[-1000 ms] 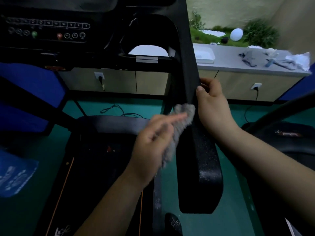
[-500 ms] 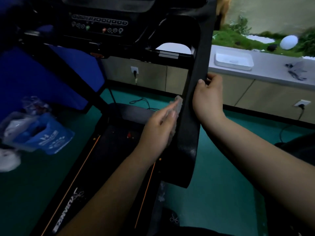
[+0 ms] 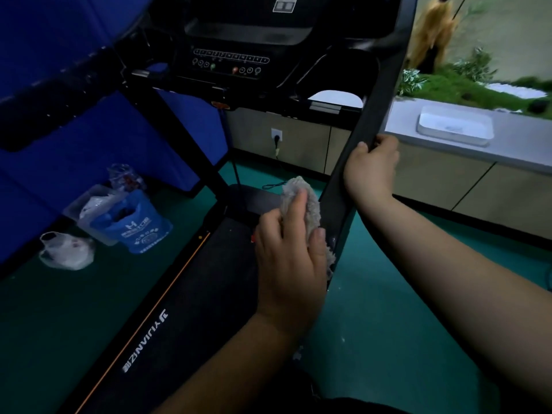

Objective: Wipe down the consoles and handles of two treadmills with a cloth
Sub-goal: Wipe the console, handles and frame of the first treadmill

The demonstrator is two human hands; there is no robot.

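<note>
A grey fluffy cloth [image 3: 301,201] lies against the inner side of the treadmill's black right handle [image 3: 370,115]. My left hand [image 3: 289,258] holds the cloth flat against that handle, fingers laid over it and thumb beside it. Higher up the same handle, my right hand [image 3: 370,171] grips it with fingers curled round the edge. The console [image 3: 230,61] with its row of buttons sits above, at the top middle. The black belt [image 3: 185,309] with an orange stripe runs below my left arm.
A blue bag [image 3: 134,228], a clear box and a white plastic bag [image 3: 67,249] lie on the green floor at the left, by a blue panel. A white tray [image 3: 454,128] rests on the grey counter at the right. A wall socket [image 3: 276,135] sits behind the treadmill.
The camera has swung left and up. My left hand with the cloth has slid down the handle, farther from my right hand, which keeps its grip.
</note>
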